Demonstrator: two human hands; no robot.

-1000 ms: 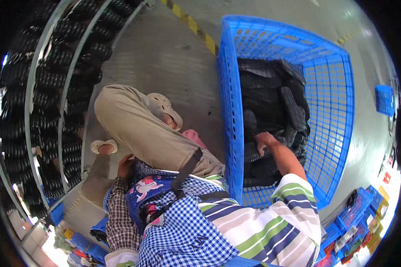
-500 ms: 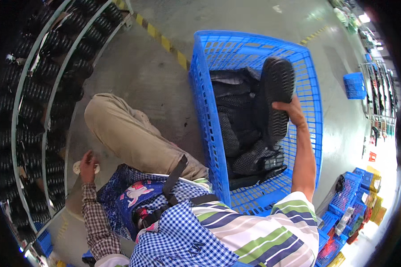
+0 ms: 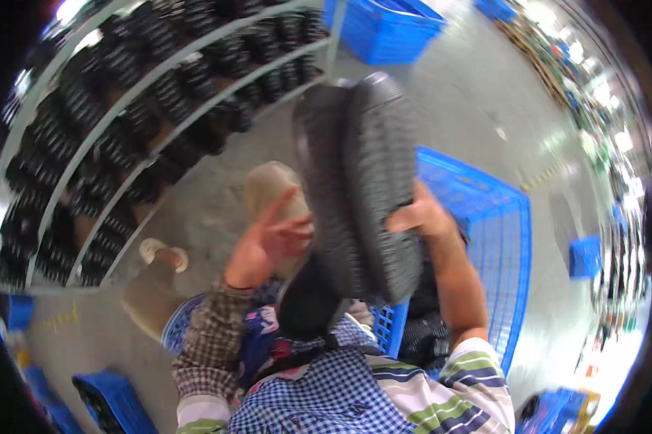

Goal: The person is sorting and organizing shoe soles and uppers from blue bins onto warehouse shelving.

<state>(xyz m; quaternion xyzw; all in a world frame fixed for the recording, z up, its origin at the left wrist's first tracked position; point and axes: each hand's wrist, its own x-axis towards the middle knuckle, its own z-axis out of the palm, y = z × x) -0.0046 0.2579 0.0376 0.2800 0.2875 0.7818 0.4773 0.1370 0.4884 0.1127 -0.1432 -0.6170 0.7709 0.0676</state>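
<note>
A pair of black shoes [image 3: 384,173] is held up in front of me, treaded soles side by side. My right hand [image 3: 423,213] grips them from the right, its thumb across the nearer sole. Close to their left side, my left hand [image 3: 272,242] is open, with fingers spread; whether its fingertips touch them is unclear. A rounded black part [image 3: 308,304] shows below the soles, blurred. Behind my right forearm stands a blue plastic basket [image 3: 517,224] with more black footwear [image 3: 426,336] in it, partly hidden by the shoes and my arm.
Racks of black shoes [image 3: 138,130] on metal shelves [image 3: 170,130] curve along the left. Other blue baskets stand at the far side [image 3: 387,32], lower left [image 3: 116,401] and right [image 3: 585,257]. My bent knee [image 3: 272,184] is just beyond my left hand.
My right hand has lifted the shoes out of the basket and leftward toward me. My left hand has risen from beside my leg to near them. The view has swung left.
</note>
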